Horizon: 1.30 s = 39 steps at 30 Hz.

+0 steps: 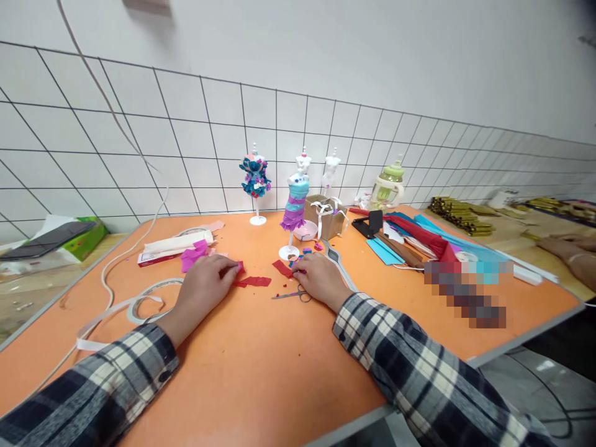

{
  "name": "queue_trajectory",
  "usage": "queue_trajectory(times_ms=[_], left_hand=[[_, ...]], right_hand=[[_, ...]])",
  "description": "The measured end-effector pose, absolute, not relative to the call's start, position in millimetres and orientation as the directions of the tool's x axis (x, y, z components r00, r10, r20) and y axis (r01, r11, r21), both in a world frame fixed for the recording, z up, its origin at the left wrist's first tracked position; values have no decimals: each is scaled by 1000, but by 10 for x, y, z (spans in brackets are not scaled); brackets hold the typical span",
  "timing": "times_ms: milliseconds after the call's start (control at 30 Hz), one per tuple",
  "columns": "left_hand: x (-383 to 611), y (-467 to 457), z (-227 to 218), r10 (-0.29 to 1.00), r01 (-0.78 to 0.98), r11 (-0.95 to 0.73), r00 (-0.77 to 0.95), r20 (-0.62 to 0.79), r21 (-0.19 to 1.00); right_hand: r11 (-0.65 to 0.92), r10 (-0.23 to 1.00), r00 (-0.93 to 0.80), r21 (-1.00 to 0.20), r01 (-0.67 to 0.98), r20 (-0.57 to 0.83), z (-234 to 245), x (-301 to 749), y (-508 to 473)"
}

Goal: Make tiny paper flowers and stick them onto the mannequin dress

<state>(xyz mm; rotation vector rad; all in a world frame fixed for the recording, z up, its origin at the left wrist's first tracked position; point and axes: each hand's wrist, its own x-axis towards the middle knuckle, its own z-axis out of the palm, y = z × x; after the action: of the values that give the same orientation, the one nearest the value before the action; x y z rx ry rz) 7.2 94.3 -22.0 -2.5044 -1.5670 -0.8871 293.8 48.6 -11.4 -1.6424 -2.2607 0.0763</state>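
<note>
My left hand is closed in a pinch on a small piece of red crepe paper. Just right of its fingertips a red paper strip lies on the orange table. Another red strip reaches the fingertips of my right hand. That hand's fingers are drawn together, and what is between them is hidden. Small scissors rest partly beneath the right hand. Behind stands a mini dress form wrapped in blue and purple paper, its white base near small coloured scraps.
A flower-covered dress form and plain white ones stand behind. Rolls of tape and magenta paper are at left. Rightward are a cardboard box, a bottle, folded papers and another person's hand.
</note>
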Motion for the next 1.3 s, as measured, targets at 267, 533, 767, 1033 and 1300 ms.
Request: queue_trajectory(times_ms=[267, 533, 767, 1033, 1300], left_hand=[[-60, 624, -96, 705, 742, -619, 378, 600, 259], [-107, 186, -84, 385, 356, -923, 870, 310, 146], [-413, 568, -64, 745, 786, -614, 545, 384, 76], [-381, 679, -157, 790, 831, -556, 519, 326, 23], [-323, 616, -120, 792, 840, -522, 412, 451, 149]], right_hand=[[349, 920, -282, -241, 906, 272, -148, 2989, 488], [407, 895, -318, -286, 867, 312, -165, 3039, 500], [445, 882, -357, -294, 846, 306, -126, 3015, 467], [484, 866, -397, -308, 819, 304, -118, 2939, 394], [484, 865, -384, -336, 808, 322, -129, 2906, 358]])
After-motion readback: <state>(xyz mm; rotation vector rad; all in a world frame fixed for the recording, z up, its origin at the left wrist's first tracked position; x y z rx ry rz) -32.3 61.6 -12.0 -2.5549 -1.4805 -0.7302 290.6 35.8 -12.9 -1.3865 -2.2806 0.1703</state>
